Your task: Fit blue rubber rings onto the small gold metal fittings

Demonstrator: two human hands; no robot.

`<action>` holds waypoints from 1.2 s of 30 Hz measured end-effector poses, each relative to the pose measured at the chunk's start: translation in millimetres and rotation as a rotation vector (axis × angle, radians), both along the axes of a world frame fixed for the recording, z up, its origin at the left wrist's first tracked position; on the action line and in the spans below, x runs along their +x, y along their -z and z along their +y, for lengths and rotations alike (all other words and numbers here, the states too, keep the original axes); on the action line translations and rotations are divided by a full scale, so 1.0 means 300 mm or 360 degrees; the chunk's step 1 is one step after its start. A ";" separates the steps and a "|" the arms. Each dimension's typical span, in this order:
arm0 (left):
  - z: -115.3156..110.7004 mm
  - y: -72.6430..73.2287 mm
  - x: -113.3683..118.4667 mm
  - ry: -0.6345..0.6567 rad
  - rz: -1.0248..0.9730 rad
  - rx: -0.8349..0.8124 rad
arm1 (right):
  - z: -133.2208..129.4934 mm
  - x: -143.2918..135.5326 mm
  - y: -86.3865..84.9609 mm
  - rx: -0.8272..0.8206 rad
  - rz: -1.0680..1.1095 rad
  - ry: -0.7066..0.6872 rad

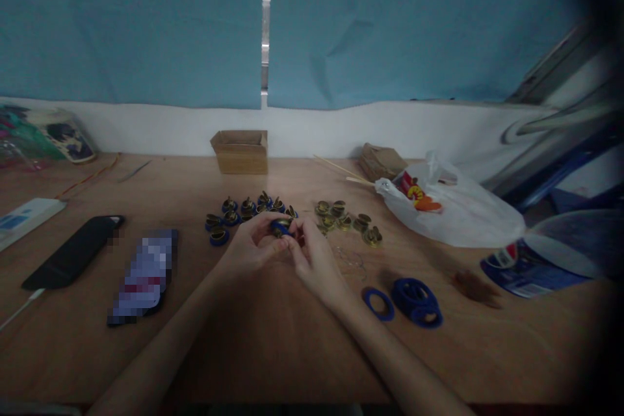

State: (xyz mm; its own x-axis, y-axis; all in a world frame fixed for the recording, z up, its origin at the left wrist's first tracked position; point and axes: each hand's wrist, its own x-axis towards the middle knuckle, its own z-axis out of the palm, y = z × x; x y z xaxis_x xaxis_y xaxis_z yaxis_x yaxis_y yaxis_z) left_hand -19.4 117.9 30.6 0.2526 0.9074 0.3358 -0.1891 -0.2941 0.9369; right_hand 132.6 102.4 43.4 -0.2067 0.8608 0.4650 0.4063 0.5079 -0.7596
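Note:
In front of me, both hands hold a small round brass-coloured piece with a blue band (281, 227). My left hand (253, 244) pinches it from the left, and my right hand (312, 250) has its fingers closed at its right side; they partly cover it. Just behind my left hand lies a group of similar brass-coloured pieces with blue rims (229, 216). Plain brass-coloured pieces without blue (344, 222) lie beyond my right hand. Right of my right forearm are a flat blue ring (378, 305) and a thicker stack of blue rings (417, 302).
A small open cardboard box (242, 157) stands by the wall. To the right lie a white plastic bag (468, 211), a brown packet (383, 161) and a blue tub (531, 270). On the left are a black phone-like device (75, 253) and a phone with a blurred screen (146, 276).

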 end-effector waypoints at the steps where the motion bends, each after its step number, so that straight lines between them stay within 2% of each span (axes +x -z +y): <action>1: 0.001 0.000 -0.001 -0.0004 0.0004 -0.0006 | -0.001 -0.001 -0.001 -0.0007 -0.0003 0.0005; 4: 0.002 -0.008 -0.008 -0.0034 -0.0011 -0.0044 | -0.002 -0.005 -0.014 -0.0067 0.0070 -0.0026; 8: -0.002 -0.031 -0.019 -0.0028 -0.0107 -0.0144 | 0.009 0.003 -0.045 -0.0175 0.0454 0.0012; 11: -0.006 -0.037 -0.018 0.0022 -0.0130 -0.0207 | 0.033 0.023 -0.056 -0.0422 0.0600 0.0052; 16: -0.011 -0.026 -0.001 0.0062 -0.0123 -0.0235 | 0.055 0.040 -0.044 -0.0842 0.0724 -0.0247; 22: 0.001 -0.031 0.002 -0.0209 -0.0134 -0.0115 | 0.044 0.037 -0.040 -0.1174 0.0976 -0.0406; 26: 0.020 -0.031 -0.007 -0.0477 -0.0029 -0.0204 | 0.053 0.034 -0.036 -0.1097 0.1092 -0.0318; 30: 0.032 -0.021 -0.011 -0.0727 -0.0145 -0.0419 | 0.067 0.035 -0.028 -0.0966 0.1255 -0.0159; 33: 0.031 -0.022 -0.012 -0.0715 -0.0167 -0.0507 | 0.069 0.038 -0.027 -0.0866 0.1257 -0.0096; 36: 0.022 -0.030 -0.009 -0.0598 -0.0038 -0.0444 | 0.062 0.033 -0.030 -0.0738 0.1144 -0.0035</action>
